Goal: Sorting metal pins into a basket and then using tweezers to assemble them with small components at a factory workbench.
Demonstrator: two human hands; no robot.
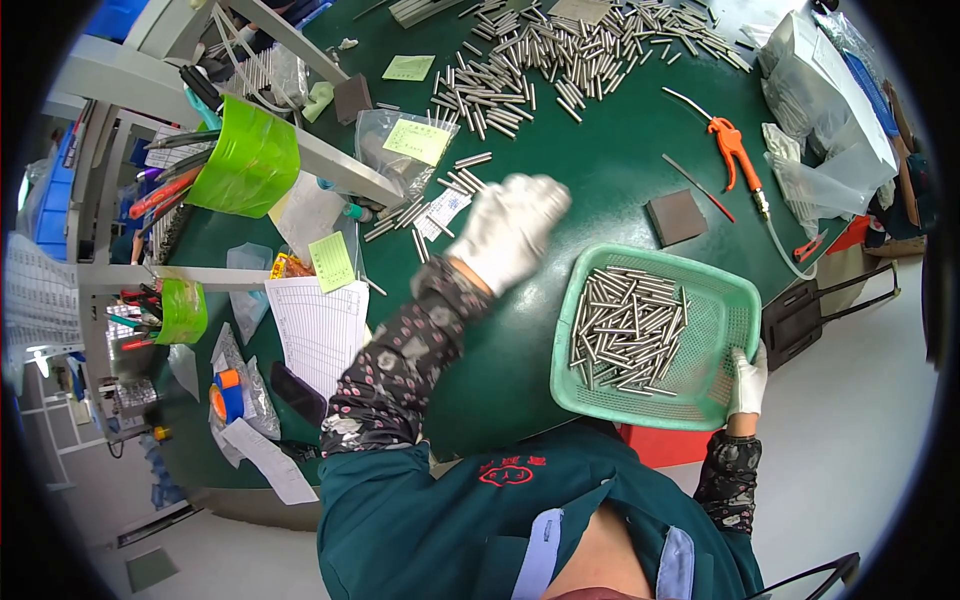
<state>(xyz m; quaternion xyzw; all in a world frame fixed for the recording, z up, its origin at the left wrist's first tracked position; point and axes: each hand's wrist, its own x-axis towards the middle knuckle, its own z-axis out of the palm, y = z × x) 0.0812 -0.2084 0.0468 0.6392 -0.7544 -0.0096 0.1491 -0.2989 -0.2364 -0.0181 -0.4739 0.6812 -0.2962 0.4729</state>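
Note:
My left hand (510, 228), in a white glove, is over the green table, just right of a small group of metal rods (410, 214) and a printed label (441, 212). Its fingers look curled in, and whatever they may hold is hidden. My right hand (746, 384), also gloved, grips the right rim of a light green plastic basket (715, 285) at the table's near edge. Many short metal rods (625, 325) lie jumbled in the basket's left part. A large loose pile of similar rods (560, 60) covers the far side of the table.
An orange air gun (733, 155) with a hose, a thin file (698, 188) and a brown block (676, 217) lie at the right. Plastic bags (830, 100) stand beyond. At left are a metal frame (345, 170), a green tool holder (250, 160) and a paper form (318, 325).

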